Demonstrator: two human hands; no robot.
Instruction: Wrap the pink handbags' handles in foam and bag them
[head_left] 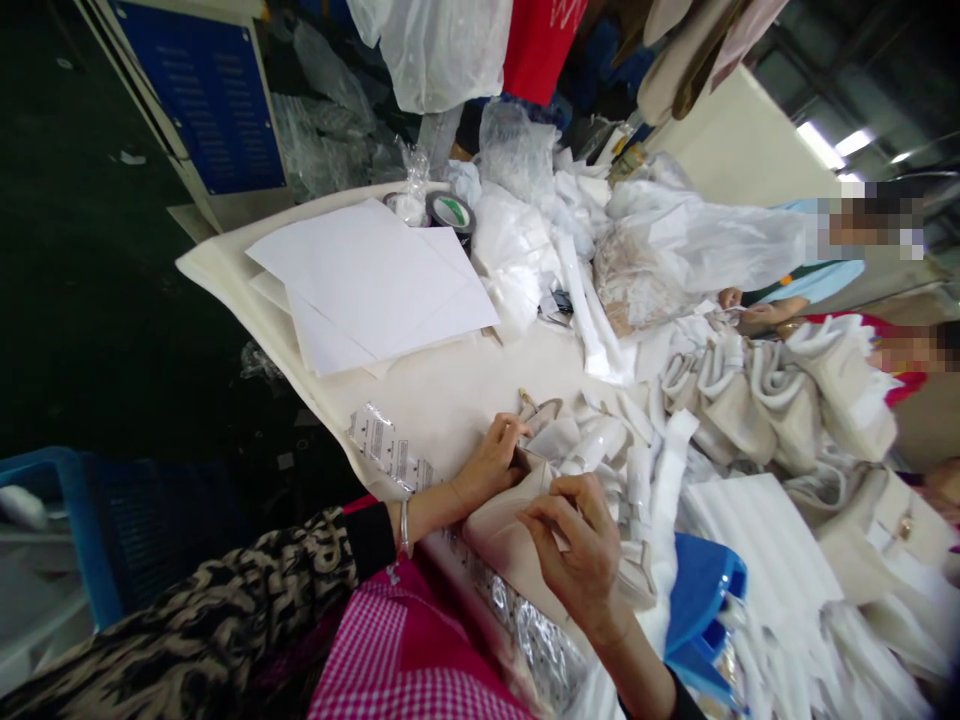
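Your left hand (491, 465) rests at the upper end of a cream, smooth-sided bag (501, 522), its fingers curled over the bag's open edge; you can see the fingers bent and close together, but whether they pinch the material cannot be told. Your right hand (581, 545) is over the bag's other side, thumb and fingertips drawn into a narrow pinch; whether anything thin sits between them cannot be made out. The bag lies between your hands at the near edge of a cream-covered worktable (442, 400), just in front of your pink checked apron (405, 650).

Below the bag you have a crinkled, clear plastic wrapper with dark printing (525, 625), and beyond your left wrist lies a flat, clear plastic sheet with black printed labels (390, 448). Farther up the table are overlapping large white paper sheets (375, 285), with a black tape roll with a green inner label (452, 212) just beside them. To the right of your right hand stands a bright blue plastic bin (697, 600), near a long white padded strip (671, 475). Beyond that, a row of cream bags stuffed with white padding (780, 400) stands near a co-worker's hands (765, 312).
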